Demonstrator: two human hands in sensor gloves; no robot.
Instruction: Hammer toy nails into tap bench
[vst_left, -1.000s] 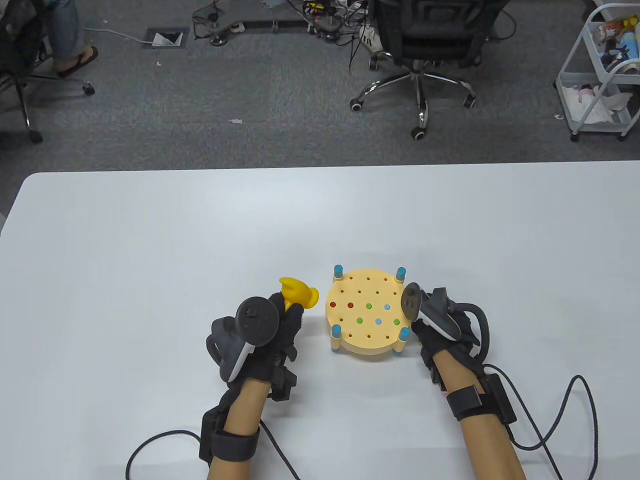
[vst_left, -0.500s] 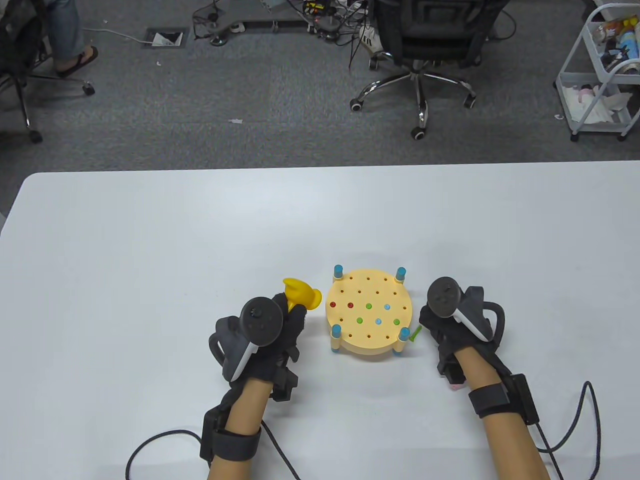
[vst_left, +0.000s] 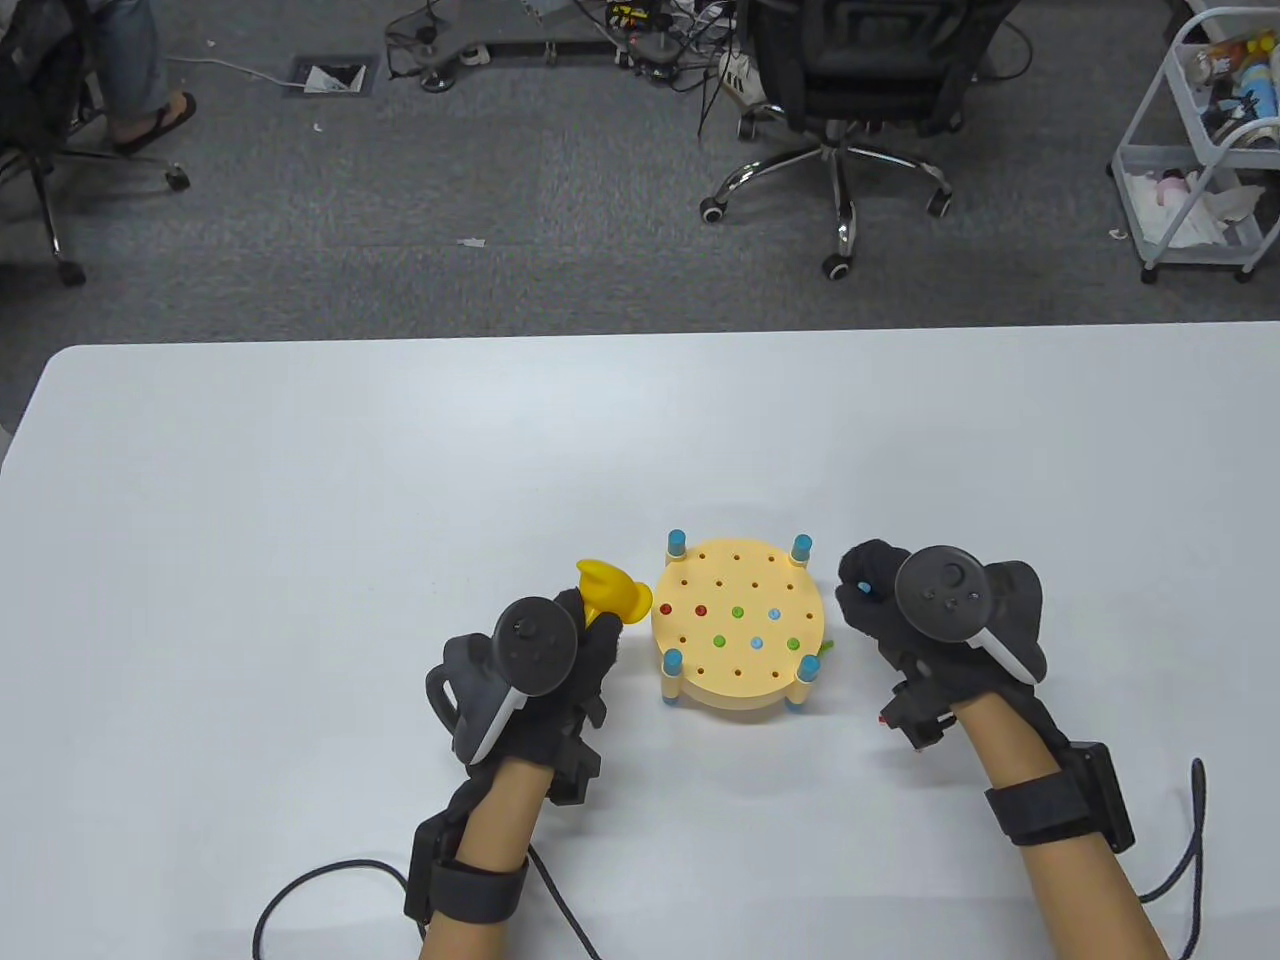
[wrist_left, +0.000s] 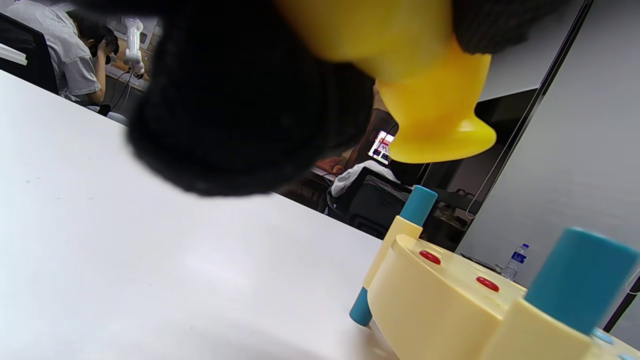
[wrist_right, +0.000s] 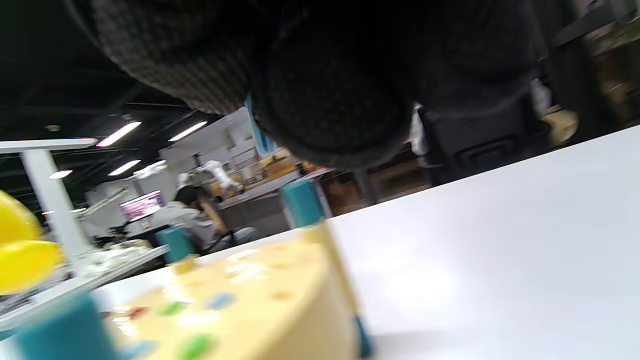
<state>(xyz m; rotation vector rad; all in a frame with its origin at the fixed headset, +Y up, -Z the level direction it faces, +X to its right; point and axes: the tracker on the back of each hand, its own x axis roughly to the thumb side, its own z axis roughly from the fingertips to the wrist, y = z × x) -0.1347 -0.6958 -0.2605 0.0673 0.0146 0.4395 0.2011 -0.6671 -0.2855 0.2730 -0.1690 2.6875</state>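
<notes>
The round yellow tap bench (vst_left: 738, 690) stands on teal posts near the table's front, with several red, green and blue nails sunk in its top. My left hand (vst_left: 592, 632), just left of the bench, grips the yellow toy hammer (vst_left: 610, 590). In the left wrist view the hammer head (wrist_left: 432, 120) hangs above the bench (wrist_left: 450, 310). My right hand (vst_left: 866, 598), just right of the bench, pinches a small blue nail (vst_left: 862, 587). A sliver of that blue nail (wrist_right: 260, 135) shows between the gloved fingers (wrist_right: 330, 90). A green nail (vst_left: 827, 650) lies on the table against the bench's right side.
The white table (vst_left: 300, 500) stretches far to the left and back. Glove cables (vst_left: 300, 890) trail off the front edge. Beyond the table stand an office chair (vst_left: 850, 90) and a white cart (vst_left: 1200, 150) on grey carpet.
My right hand has drawn away from the bench's right edge and turned, now holding a blue nail; the green nail came into sight. My left hand with the hammer drifted slightly right.
</notes>
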